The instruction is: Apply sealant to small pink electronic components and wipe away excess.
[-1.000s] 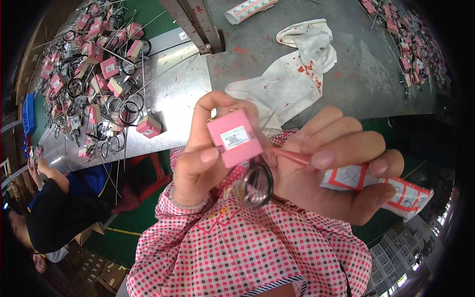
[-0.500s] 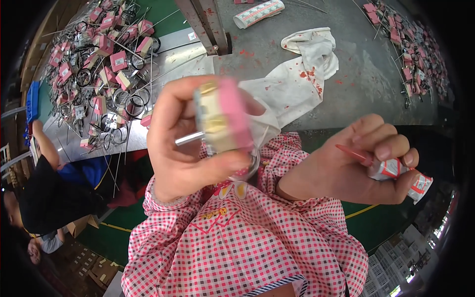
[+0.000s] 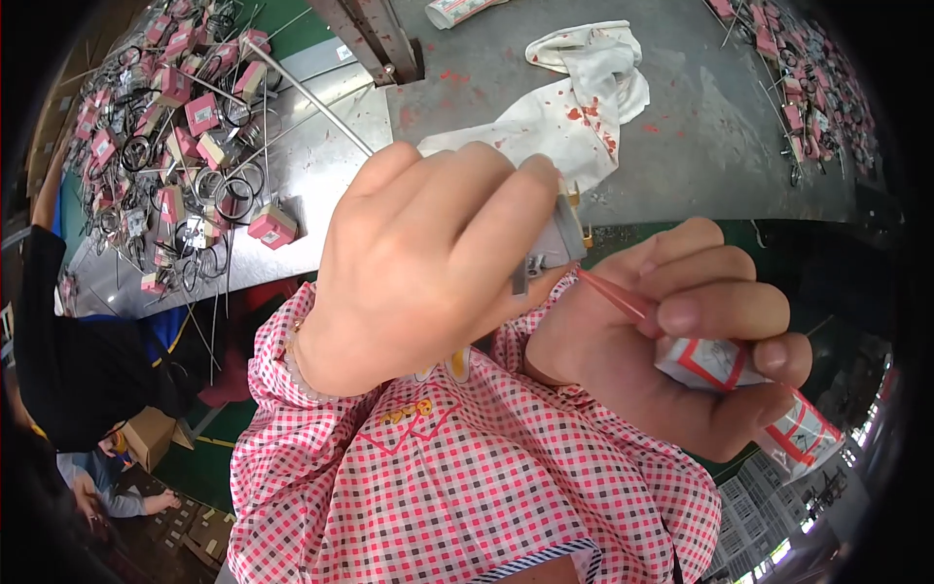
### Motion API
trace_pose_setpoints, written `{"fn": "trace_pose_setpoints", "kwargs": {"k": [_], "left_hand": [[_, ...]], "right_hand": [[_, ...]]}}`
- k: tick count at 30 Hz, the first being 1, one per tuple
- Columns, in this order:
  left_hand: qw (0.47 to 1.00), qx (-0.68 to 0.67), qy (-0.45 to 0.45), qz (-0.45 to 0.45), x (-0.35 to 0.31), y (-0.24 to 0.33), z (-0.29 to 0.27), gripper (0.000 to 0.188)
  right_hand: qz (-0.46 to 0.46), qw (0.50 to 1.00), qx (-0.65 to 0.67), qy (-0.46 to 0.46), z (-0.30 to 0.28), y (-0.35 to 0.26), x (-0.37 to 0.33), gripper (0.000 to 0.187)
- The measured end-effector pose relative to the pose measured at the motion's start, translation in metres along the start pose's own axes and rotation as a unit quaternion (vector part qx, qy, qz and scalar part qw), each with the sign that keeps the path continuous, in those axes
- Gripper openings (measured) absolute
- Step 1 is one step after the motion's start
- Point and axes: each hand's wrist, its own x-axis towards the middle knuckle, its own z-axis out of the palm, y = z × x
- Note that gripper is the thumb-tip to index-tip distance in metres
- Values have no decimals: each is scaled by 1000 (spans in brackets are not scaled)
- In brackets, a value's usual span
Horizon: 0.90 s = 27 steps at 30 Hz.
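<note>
The left hand (image 3: 418, 248), back turned to the camera, is curled around a grey part (image 3: 557, 245), which shows only past the fingertips, on the side facing the right hand (image 3: 671, 389). How the part's long axis runs cannot be told, as the hand covers most of it; its brass tabs (image 3: 588, 236) jut rightward. A thin rod (image 3: 311, 97) slants from beyond the left hand up and left; whether it joins the part cannot be told.

The right hand grips a white tube (image 3: 710, 362) with red-framed print between bent fingers and thumb. The tube's long axis slopes from lower right to upper left, and its red nozzle (image 3: 623, 300) points up-left at the part, its tip touching or just beside it. Both things are held up off the near edge of the grey tabletop (image 3: 715, 146).

On that tabletop a white cloth (image 3: 584, 107) with red stains stretches from the middle toward the near left corner; a second tube (image 3: 457, 10) lies near the far edge, and a right pile (image 3: 803, 88) lines the right edge. A left pile (image 3: 175, 136) of pink blocks, with labels too small to read, covers much of the shiny tabletop (image 3: 311, 190).
</note>
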Motion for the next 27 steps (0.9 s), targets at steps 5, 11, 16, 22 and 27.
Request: {"fn": "trace_pose_setpoints", "kwargs": {"k": [5, 11, 16, 22, 27], "left_hand": [[1000, 1, 6, -4, -3, -1, 4, 51], [1000, 0, 0, -5, -5, -2, 4, 49], [1000, -3, -13, -7, -5, -3, 3, 48], [1000, 3, -11, -7, -5, -4, 3, 47], [1000, 16, 1, 7, -5, -6, 5, 47]], "right_hand": [[-20, 999, -26, -11, 1, 12, -5, 29], [3, 997, -72, -42, -2, 14, -8, 26], [19, 993, -53, -106, -8, 13, -6, 22], [7, 979, -128, -160, -10, 15, -3, 24], [19, 972, -157, -174, -7, 13, -2, 21]]}}
